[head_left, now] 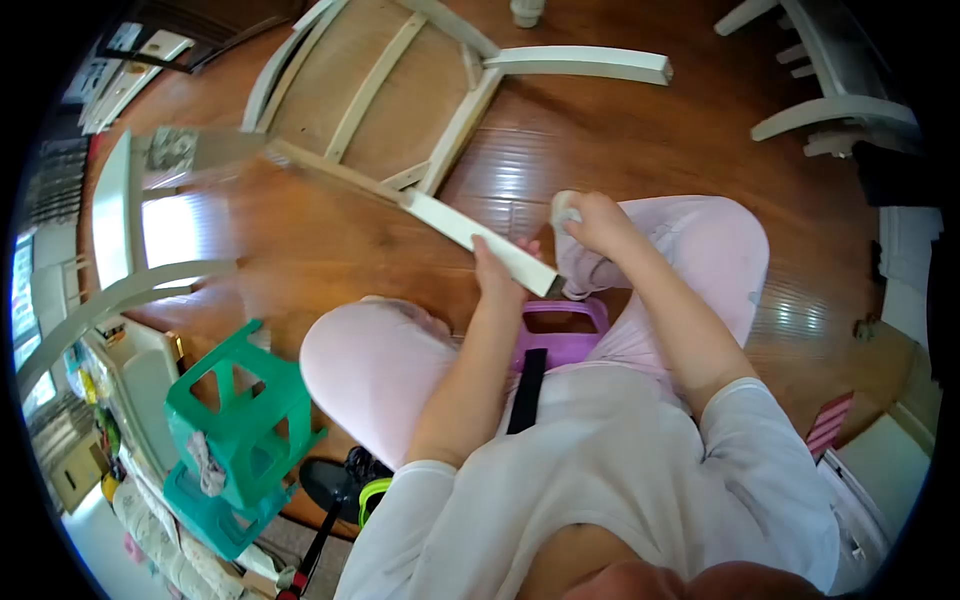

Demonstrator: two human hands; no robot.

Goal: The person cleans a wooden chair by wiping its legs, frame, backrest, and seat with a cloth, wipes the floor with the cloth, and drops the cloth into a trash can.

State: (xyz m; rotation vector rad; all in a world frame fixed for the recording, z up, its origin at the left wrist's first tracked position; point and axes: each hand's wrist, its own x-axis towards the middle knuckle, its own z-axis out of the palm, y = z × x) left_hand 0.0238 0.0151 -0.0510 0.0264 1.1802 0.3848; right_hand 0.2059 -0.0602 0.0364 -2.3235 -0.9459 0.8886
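A white wooden chair (375,95) lies tipped over on the floor, with the underside of its seat facing me. One white leg (470,232) points toward my lap, and its end looks dark. My left hand (497,270) is closed around this leg near that end. Just right of the leg, above my thigh, my right hand (597,225) has its fingers curled on a small pale thing (564,208), perhaps a cloth; its kind is unclear. A purple plastic stool (565,350) shows between my legs.
Stacked green plastic stools (235,415) stand at the left, a grey rag (205,465) on them. Another white chair (120,215) is at the far left. White furniture legs (835,110) stick out at the upper right. A black dustpan-like thing (325,480) lies near the stools.
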